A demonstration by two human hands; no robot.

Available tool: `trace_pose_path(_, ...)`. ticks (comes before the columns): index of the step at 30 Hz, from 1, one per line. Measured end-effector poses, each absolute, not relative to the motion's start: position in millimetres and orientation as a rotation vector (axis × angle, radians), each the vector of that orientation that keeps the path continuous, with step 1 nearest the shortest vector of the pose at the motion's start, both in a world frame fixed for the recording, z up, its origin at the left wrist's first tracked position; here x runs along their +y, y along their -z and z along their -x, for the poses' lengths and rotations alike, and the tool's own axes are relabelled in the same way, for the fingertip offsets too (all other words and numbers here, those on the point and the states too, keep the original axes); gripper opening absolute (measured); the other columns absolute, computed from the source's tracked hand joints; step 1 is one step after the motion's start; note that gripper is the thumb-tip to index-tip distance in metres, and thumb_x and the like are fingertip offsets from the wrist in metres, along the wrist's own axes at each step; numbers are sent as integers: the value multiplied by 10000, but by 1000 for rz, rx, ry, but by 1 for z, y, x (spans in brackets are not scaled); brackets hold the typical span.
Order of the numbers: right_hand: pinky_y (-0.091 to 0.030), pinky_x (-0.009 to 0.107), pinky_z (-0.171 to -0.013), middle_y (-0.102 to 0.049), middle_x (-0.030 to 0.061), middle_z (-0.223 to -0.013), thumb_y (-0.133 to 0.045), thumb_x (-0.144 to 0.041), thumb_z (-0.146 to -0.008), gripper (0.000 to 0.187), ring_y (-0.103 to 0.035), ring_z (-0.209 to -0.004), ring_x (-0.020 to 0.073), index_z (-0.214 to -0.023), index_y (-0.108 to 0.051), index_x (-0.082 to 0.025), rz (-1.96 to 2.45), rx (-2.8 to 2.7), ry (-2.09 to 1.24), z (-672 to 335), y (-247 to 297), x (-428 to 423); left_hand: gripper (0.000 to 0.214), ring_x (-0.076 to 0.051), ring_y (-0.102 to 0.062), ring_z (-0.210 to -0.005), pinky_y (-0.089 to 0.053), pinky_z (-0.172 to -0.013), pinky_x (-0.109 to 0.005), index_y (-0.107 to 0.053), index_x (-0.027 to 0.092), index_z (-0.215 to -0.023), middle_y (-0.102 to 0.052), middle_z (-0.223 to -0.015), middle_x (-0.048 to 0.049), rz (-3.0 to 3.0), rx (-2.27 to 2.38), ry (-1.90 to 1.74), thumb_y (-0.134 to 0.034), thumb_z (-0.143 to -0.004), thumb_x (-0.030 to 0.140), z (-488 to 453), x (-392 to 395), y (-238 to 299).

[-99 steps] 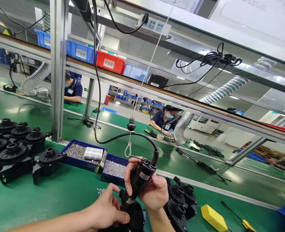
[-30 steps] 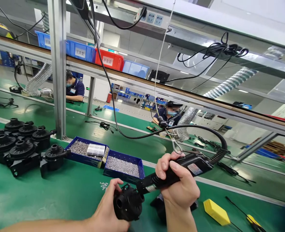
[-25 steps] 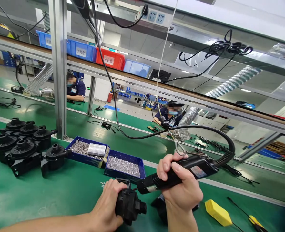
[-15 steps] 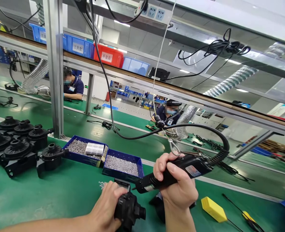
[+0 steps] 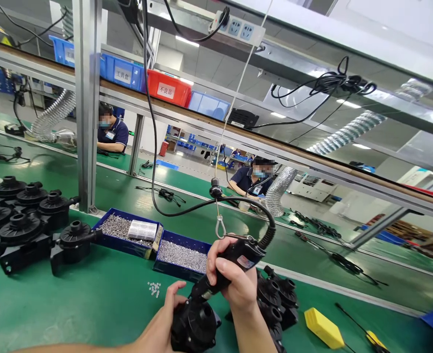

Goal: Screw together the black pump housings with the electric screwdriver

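A black pump-like plastic housing [image 5: 197,327] is gripped by my left hand [image 5: 161,321] at the bottom centre, its round port tipped up toward me. My right hand [image 5: 240,289] is wrapped around a black electric screwdriver [image 5: 238,251], which slants down to the left. The screwdriver's nose meets the upper edge of the housing; its bit tip is hidden there. From its back end a cable and a wire hanger [image 5: 220,226] lead upward. Small washers [image 5: 153,288] lie loose on the green bench, left of the housing.
Blue trays of screws [image 5: 118,225] and small metal parts [image 5: 181,255] stand behind my hands. Black housings sit at left [image 5: 21,228] and right [image 5: 275,294]. A yellow-handled tool [image 5: 322,327] lies at right. A metal post [image 5: 87,108] rises at left. Two co-workers sit across.
My right hand has brought the screwdriver left and down onto the housing. The housing has been turned in my left hand, its port now facing up. More housings show at right.
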State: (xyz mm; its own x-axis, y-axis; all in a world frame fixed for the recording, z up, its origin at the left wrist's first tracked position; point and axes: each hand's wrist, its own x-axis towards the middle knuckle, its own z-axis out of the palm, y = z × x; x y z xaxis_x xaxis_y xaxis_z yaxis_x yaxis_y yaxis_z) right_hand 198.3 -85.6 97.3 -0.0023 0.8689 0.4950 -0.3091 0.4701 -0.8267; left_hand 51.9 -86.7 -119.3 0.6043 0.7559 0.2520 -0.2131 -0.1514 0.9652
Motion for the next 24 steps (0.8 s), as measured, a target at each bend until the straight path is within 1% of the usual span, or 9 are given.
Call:
trace_pose_path(6, -438, 204, -487, -708, -24, -694, -874, -336, -855, 278, -586, -446, 101, -945, -640, -218, 634, -1202, -1092, -192, -96, -83, 1246, -402, -667, -1299, -411, -1193, -556, -101, 303, -1581, -667, -1377, -181, -1517, 455, -888, -957, -690, 468, -52, -86, 113)
trace_pose_path(12, -444, 207, -486, -719, -18, -700, -867, -333, -858, 277, -600, -452, 112, -954, -631, -223, 666, -1226, -1094, -187, -91, -81, 1180, -376, -697, -1231, -459, -1140, -545, -141, 310, -1562, -697, -1326, -150, -1512, 424, -919, -932, -687, 361, -54, -86, 114)
trace_pose_path(14, -432, 211, -476, -693, -28, -682, -859, -346, -862, 279, -585, -436, 112, -950, -623, -224, 668, -1242, -1096, -186, -89, -79, 1180, -367, -709, -1194, -482, -1105, -524, -159, 310, -1567, -708, -1302, -133, -1529, 454, -900, -930, -674, 344, -56, -86, 115)
trace_pose_path(16, -398, 208, -445, -643, -47, -636, -859, -381, -859, 302, -544, -393, 107, -926, -608, -226, 649, -1271, -1099, -184, -86, -77, 1231, -365, -715, -1159, -499, -1075, -512, -183, 310, -1572, -717, -1279, -115, -1539, 503, -880, -961, -619, 357, -59, -84, 114)
trace_pose_path(18, -373, 205, -429, -608, -56, -603, -881, -419, -839, 344, -520, -374, 105, -903, -605, -226, 660, -1266, -1090, -183, -86, -78, 1292, -364, -718, -1134, -509, -1068, -521, -233, 322, -1574, -725, -1242, -84, -1510, 554, -853, -1014, -549, 416, -58, -82, 107)
trace_pose_path(19, -378, 206, -433, -611, -51, -604, -901, -427, -824, 361, -528, -384, 108, -899, -613, -223, 689, -1246, -1080, -183, -86, -80, 1292, -363, -718, -1131, -515, -1071, -534, -273, 331, -1578, -726, -1224, -68, -1477, 561, -832, -1033, -541, 467, -56, -81, 101)
trace_pose_path(21, -425, 215, -464, -645, -30, -640, -940, -410, -808, 367, -571, -439, 117, -915, -648, -216, 768, -1165, -1072, -185, -88, -85, 1116, -352, -716, -1148, -552, -1049, -553, -393, 353, -1573, -722, -1238, -67, -1395, 507, -768, -1011, -667, 558, -47, -80, 85)
trace_pose_path(23, -483, 230, -481, -701, 2, -716, -956, -358, -831, 327, -608, -494, 130, -935, -689, -201, 781, -1148, -1042, -188, -90, -86, 787, -338, -696, -1193, -603, -998, -550, -539, 309, -1514, -689, -1342, -107, -1378, 456, -779, -897, -865, 574, -33, -82, 65)
trace_pose_path(24, -538, 257, -512, -741, 28, -822, -924, -338, -889, 280, -647, -567, 152, -1015, -721, -192, 714, -1124, -1023, -189, -91, -85, 639, -326, -691, -1203, -623, -979, -539, -591, 263, -1473, -672, -1380, -117, -1396, 463, -801, -829, -949, 540, -26, -84, 55)
